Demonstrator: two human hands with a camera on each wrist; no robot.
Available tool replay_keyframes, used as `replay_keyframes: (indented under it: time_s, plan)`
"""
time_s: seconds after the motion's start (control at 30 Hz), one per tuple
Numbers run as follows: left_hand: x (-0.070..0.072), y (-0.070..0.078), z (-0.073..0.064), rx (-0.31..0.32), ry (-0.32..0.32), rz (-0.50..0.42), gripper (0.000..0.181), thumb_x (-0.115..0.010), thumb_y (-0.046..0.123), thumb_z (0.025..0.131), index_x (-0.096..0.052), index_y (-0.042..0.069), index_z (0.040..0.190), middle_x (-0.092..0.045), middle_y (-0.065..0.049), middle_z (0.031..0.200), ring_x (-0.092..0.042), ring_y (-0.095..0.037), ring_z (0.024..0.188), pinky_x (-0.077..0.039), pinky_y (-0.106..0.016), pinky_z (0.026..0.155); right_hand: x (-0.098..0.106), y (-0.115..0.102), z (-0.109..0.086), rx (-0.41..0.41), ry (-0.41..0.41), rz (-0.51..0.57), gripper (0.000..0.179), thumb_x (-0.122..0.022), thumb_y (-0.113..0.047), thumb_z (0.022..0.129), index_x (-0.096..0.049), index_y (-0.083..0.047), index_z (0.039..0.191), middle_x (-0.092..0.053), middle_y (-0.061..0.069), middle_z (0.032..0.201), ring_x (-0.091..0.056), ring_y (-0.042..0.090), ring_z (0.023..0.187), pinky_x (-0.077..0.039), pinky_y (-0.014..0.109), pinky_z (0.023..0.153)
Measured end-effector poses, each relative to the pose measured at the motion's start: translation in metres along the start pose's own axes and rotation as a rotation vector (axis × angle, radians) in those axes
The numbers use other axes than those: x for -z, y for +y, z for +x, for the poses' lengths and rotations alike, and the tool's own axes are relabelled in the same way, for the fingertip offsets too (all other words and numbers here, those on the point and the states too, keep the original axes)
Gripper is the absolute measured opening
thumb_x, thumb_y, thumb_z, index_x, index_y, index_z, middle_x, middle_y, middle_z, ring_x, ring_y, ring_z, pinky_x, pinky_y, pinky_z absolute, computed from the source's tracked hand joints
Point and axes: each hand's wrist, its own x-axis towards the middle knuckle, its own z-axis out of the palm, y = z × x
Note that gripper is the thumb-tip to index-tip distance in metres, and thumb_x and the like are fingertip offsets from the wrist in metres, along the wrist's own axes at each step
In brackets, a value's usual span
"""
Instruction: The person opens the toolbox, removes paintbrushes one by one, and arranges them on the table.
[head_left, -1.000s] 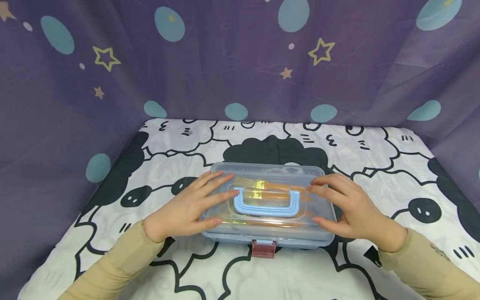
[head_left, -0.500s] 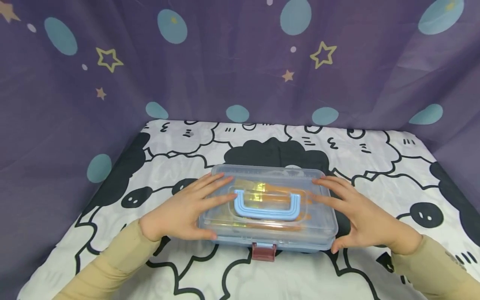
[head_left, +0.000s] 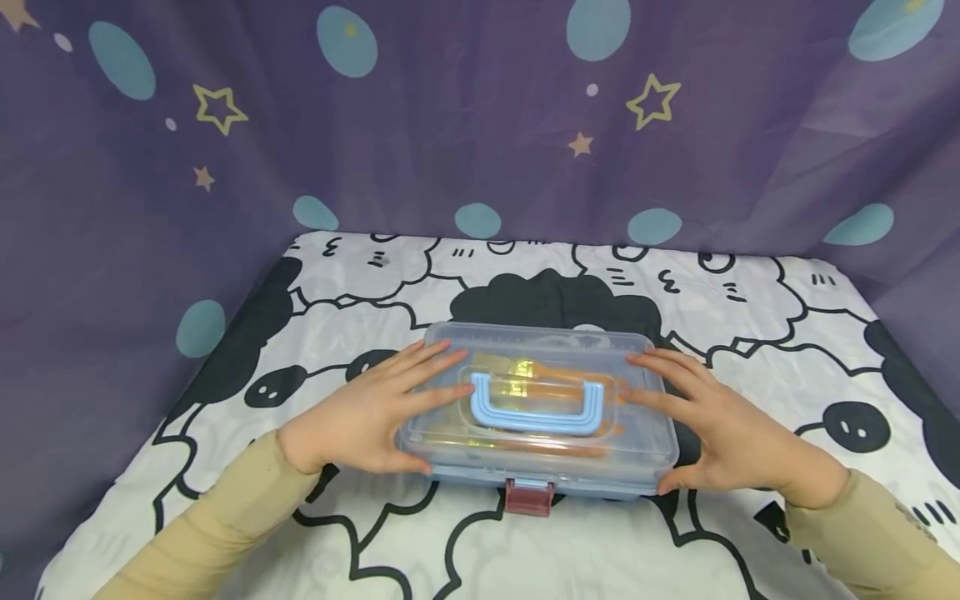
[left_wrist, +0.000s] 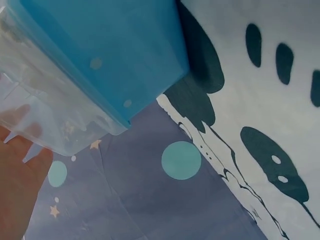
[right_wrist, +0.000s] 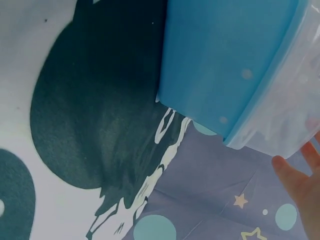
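A plastic storage box (head_left: 525, 337) with a clear lid and blue base sits mid-table in the head view. Its light blue carry handle (head_left: 536, 421) lies flat on the lid; a dark pink latch (head_left: 528, 497) sticks out at the front. Through the lid show paintbrushes (head_left: 558, 375) with orange handles. My left hand (head_left: 367, 412) rests spread fingers on the lid's left part, its thumb by the front left edge. On the right, my right hand (head_left: 738, 433) touches the lid with extended fingers, thumb at the front right corner. Both wrist views show the blue base (left_wrist: 110, 45) standing on the cloth.
A white cloth (head_left: 600, 550) with black cartoon sheep covers the table. Behind it and along the sides hangs a purple curtain (head_left: 450, 125) with stars and pale blue ovals.
My right hand has shifted rightward and spread, its thumb going from the lid top to the front right corner. The left thumb has slid slightly toward the left edge. The box stays put.
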Motion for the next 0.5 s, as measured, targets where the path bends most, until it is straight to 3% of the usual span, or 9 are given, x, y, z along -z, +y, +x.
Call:
replay_keyframes:
  time_s: [0.2, 0.5]
  plan:
    - [-0.0017, -0.0047, 0.0013, -0.051, 0.065, -0.013, 0.089, -0.076, 0.053, 0.072, -0.042, 0.012, 0.144, -0.029, -0.017, 0.153, -0.022, -0.035, 0.143, -0.017, -0.045, 0.117, -0.0011, 0.0032, -0.0004, 0.035, 0.036, 0.016, 0.087, -0.064, -0.072, 0.067, -0.058, -0.012, 0.130, -0.042, 0.019, 0.142, -0.031, 0.032, 0.134, -0.012, 0.022, 0.114]
    - [-0.0007, -0.0064, 0.0019, -0.072, 0.130, -0.065, 0.080, -0.074, 0.050, 0.076, -0.048, 0.008, 0.139, -0.038, -0.017, 0.149, -0.028, -0.033, 0.141, -0.019, -0.042, 0.117, -0.0012, 0.0039, 0.0014, 0.054, 0.069, 0.040, 0.084, -0.058, -0.073, 0.073, -0.058, -0.011, 0.130, -0.045, 0.019, 0.141, -0.032, 0.033, 0.134, -0.012, 0.024, 0.115]
